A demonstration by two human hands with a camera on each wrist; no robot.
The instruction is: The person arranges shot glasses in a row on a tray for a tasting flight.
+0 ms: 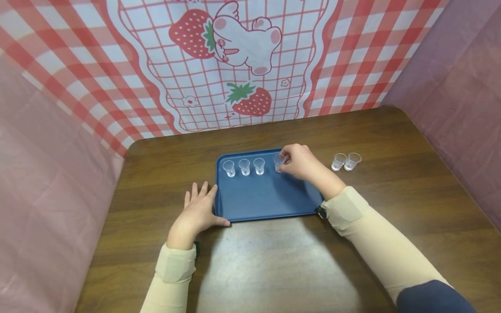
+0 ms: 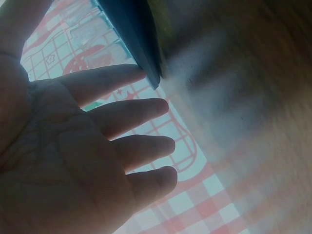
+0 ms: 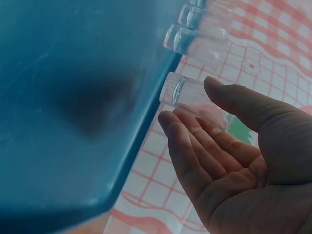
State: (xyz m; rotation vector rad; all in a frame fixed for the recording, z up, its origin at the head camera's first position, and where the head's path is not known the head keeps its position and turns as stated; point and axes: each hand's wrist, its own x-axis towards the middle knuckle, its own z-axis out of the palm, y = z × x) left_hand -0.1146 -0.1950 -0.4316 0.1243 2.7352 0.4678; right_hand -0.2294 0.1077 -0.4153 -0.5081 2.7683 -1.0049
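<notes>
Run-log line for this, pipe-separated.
right hand: holds clear cup | left hand: touches tray | three cups on tray | two cups on table

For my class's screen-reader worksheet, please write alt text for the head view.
A right hand holds a small clear cup at the far side of a blue tray, beside three cups in a row. The left hand touches the tray's left side; two more cups stand on the wood-grain table.

Head view bright, glare on near worktop, soft shadows; wrist views hazy, backdrop cloth washed out.
</notes>
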